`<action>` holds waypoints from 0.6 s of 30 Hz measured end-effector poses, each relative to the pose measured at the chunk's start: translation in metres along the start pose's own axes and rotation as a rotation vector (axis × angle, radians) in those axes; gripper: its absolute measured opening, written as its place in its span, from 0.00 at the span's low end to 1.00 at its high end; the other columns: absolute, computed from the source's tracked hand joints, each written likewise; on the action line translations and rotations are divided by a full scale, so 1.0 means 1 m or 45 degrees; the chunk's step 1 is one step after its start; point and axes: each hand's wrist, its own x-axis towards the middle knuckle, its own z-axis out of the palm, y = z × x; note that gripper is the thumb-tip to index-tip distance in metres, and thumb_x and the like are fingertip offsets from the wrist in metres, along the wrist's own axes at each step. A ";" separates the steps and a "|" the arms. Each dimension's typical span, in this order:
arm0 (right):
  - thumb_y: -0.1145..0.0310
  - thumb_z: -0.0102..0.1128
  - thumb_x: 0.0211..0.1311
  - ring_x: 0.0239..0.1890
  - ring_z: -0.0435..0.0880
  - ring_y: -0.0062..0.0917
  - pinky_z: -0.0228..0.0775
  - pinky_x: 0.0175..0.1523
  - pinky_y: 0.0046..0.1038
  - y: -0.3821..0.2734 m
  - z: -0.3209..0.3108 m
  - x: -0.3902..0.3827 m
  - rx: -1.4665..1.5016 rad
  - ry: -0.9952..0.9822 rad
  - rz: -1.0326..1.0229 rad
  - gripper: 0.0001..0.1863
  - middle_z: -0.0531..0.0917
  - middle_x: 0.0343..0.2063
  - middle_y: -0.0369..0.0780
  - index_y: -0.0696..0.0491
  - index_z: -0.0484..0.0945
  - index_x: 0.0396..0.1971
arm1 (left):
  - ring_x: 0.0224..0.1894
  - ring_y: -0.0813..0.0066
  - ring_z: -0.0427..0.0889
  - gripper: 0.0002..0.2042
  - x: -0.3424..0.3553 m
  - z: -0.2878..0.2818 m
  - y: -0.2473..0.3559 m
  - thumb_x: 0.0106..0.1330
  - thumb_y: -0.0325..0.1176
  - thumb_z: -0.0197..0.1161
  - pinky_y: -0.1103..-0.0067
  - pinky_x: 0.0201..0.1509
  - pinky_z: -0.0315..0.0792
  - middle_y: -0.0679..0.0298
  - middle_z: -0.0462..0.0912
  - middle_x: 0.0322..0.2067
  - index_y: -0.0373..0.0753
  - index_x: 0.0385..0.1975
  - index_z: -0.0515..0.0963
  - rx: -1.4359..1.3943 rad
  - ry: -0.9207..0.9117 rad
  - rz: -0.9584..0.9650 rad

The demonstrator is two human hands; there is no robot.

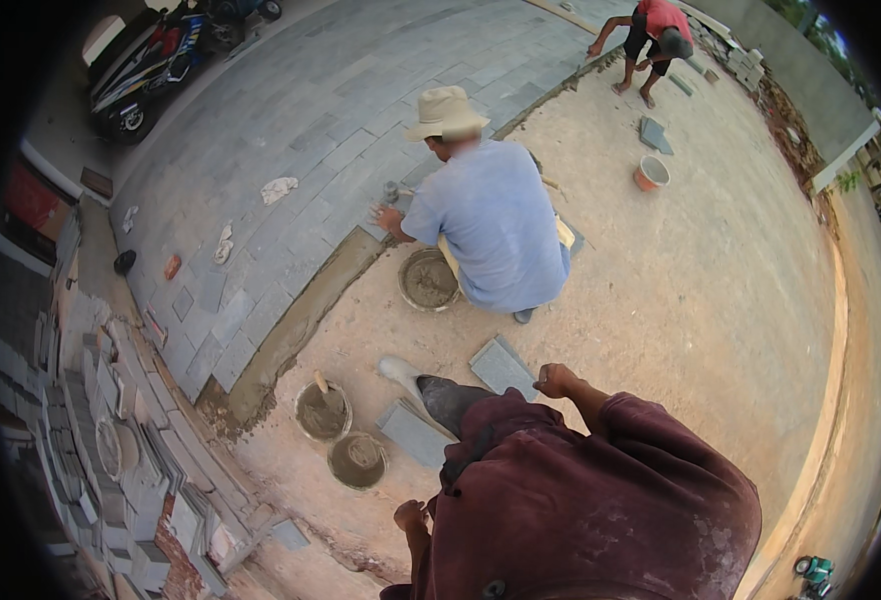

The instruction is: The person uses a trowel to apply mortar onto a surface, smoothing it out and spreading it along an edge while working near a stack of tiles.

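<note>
My right hand [558, 381] is closed in a loose curl, with nothing showing in it. In the picture it lies right beside a small stack of grey stone tiles [504, 366] on the ground. Low by my left side, my left hand [412, 515] is also curled, and no object shows in it. A second stack of grey tiles [416, 432] lies by my booted leg [451, 402]. Left of it stand two buckets of wet mortar: one bucket [324, 410] has a wooden-handled tool in it, the other bucket [358, 461] is nearer to me.
A co-worker in a hat [496, 220] squats ahead beside a mortar bucket [430, 279], one hand at the edge of the grey paving [351, 90]. Another person [656, 40] bends farther off. An orange bucket [652, 173] stands right. Stacked slabs [111, 460] line the left; a motorcycle [161, 70] is parked far left.
</note>
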 end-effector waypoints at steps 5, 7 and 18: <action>0.51 0.67 0.55 0.47 0.83 0.51 0.75 0.51 0.44 0.002 0.004 -0.001 -0.007 0.007 0.007 0.23 0.85 0.39 0.56 0.60 0.81 0.35 | 0.55 0.85 0.80 0.19 -0.002 -0.008 0.000 0.62 0.52 0.65 0.83 0.58 0.76 0.83 0.80 0.54 0.63 0.53 0.81 0.110 -0.110 -0.093; 0.51 0.67 0.55 0.47 0.83 0.51 0.75 0.51 0.44 0.008 0.004 -0.003 -0.013 -0.009 0.025 0.24 0.85 0.39 0.56 0.60 0.81 0.35 | 0.56 0.85 0.79 0.18 0.001 -0.010 0.005 0.62 0.52 0.66 0.82 0.58 0.76 0.83 0.80 0.54 0.63 0.53 0.81 0.057 -0.141 -0.127; 0.51 0.67 0.55 0.49 0.83 0.50 0.75 0.52 0.43 0.001 0.000 -0.006 0.001 -0.034 0.045 0.24 0.85 0.40 0.56 0.60 0.81 0.36 | 0.56 0.82 0.80 0.19 -0.002 -0.008 0.003 0.62 0.56 0.65 0.79 0.57 0.77 0.83 0.81 0.53 0.66 0.53 0.81 0.096 0.003 -0.024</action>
